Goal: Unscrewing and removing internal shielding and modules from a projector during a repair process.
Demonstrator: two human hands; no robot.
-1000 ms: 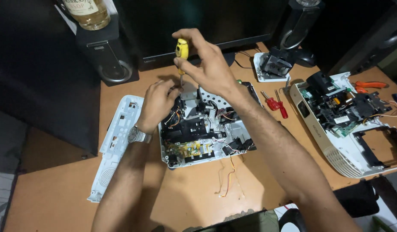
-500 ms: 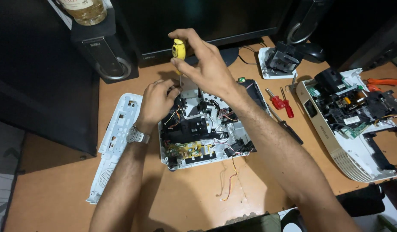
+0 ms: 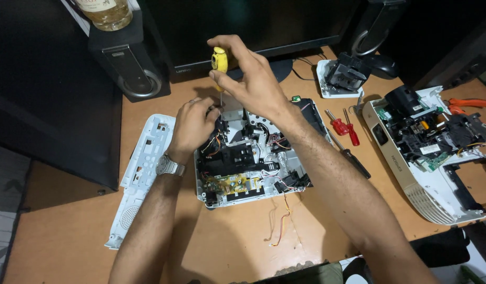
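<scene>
A yellow-handled screwdriver (image 3: 220, 66) stays gripped upright in the right hand (image 3: 253, 79), its tip kept in the opened projector (image 3: 251, 158) on the desk; the left hand (image 3: 193, 126), fingers curled, still steadies the shaft, so the screw work continues.

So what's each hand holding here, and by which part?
Right hand grips the yellow screwdriver by its handle, shaft pointing down. Left hand steadies the shaft near the opened device.

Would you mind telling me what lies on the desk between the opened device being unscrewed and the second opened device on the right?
In the head view, two red-handled screwdrivers and a black-handled one lie on that stretch of desk.
</scene>
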